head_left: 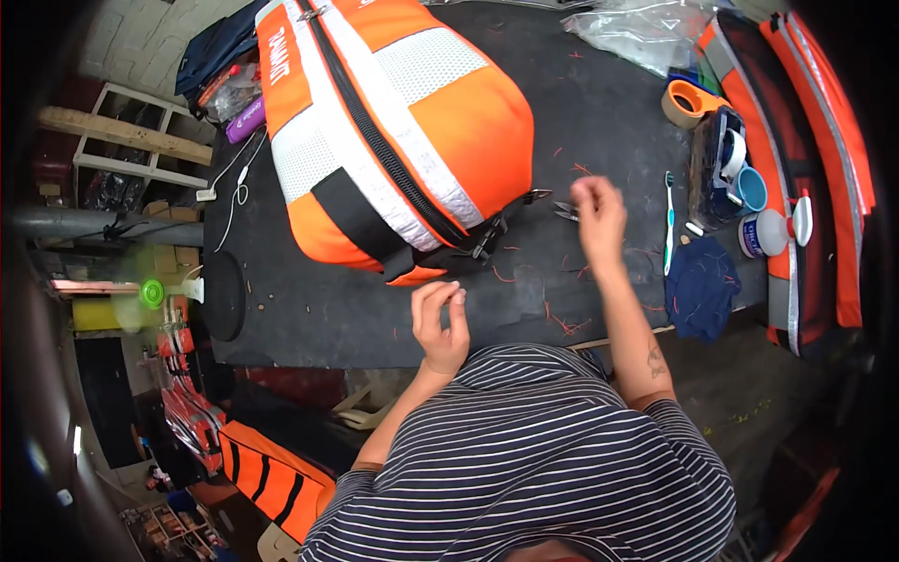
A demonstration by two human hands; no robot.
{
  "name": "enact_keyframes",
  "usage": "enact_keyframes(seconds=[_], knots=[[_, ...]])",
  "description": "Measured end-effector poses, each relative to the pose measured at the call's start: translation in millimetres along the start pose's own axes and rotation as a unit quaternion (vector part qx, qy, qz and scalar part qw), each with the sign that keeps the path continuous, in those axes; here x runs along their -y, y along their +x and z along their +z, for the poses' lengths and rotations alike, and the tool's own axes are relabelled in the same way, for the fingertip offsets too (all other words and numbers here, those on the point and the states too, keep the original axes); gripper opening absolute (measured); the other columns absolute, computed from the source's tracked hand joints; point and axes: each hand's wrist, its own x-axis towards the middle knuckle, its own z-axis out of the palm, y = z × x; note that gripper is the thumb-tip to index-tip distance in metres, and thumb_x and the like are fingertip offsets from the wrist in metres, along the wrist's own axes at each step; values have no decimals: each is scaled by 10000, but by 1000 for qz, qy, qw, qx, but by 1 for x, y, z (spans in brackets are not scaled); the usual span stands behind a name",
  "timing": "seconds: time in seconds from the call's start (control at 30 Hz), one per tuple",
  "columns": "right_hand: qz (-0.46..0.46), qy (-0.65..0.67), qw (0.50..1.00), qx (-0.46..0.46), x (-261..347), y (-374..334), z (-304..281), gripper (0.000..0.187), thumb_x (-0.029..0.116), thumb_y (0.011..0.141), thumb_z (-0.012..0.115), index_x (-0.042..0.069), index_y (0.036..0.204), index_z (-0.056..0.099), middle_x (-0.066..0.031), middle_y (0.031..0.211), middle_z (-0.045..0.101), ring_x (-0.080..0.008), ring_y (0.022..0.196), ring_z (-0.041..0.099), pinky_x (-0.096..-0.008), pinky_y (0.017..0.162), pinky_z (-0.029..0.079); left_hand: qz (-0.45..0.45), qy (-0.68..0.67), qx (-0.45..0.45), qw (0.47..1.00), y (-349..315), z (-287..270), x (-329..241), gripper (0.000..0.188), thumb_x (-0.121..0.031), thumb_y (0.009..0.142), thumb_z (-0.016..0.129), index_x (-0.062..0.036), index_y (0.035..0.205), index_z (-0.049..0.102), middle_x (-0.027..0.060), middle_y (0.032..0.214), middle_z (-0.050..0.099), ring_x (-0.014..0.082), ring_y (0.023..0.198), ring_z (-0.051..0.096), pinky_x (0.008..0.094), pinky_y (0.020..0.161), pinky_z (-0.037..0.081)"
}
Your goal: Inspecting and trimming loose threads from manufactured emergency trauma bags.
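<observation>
A large orange backpack (482,112) with white reflective bands, mesh patches and a long black zipper lies on the dark table. Just below its near edge is my left hand (440,328), its fingers curled in and the thumb close to them; anything pinched there is too small to make out. My right hand (601,220) is closed, to the right of the backpack's black buckle (487,239). Metal blades of thread snips (566,211) stick out on its left side; the rest is hidden by the hand. Red thread scraps (567,326) lie between and around both hands.
On the right lie a toothbrush (669,225), a dark blue cloth (702,286), an orange tape roll (688,101), a white-capped bottle (770,232) and orange-and-black panels (824,169). A white cable (242,183) and a round black disc (223,295) are at the left.
</observation>
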Motion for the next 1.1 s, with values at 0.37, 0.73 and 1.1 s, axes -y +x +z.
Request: enact_keyframes(seconds=[0.37,0.73,1.1], knots=[[31,-36,999,-14,-30,32,-16,198,194,931,544,1,969,571,-135,887,606,-268,880,609,-349,747,453,-116,-175,-36,977,-4,13,-14,484,5,867,594,29,1322,432,172,1258,505,261,1148,535,340,974,426],[20,232,936,265,55,-109,9,285,281,961,512,7,1019,565,3,794,481,-63,680,420,-212,609,344,5,143,92,985,11,4,-11,533,-69,784,645,-7,1286,476,200,1145,508,363,1079,494,449,936,396],[67,272,933,227,55,-115,30,144,152,907,561,9,897,556,7,796,547,-80,714,493,-234,648,409,-134,-259,127,948,24,3,14,323,-182,959,428,26,1094,634,145,1022,666,225,961,638,314,825,477]])
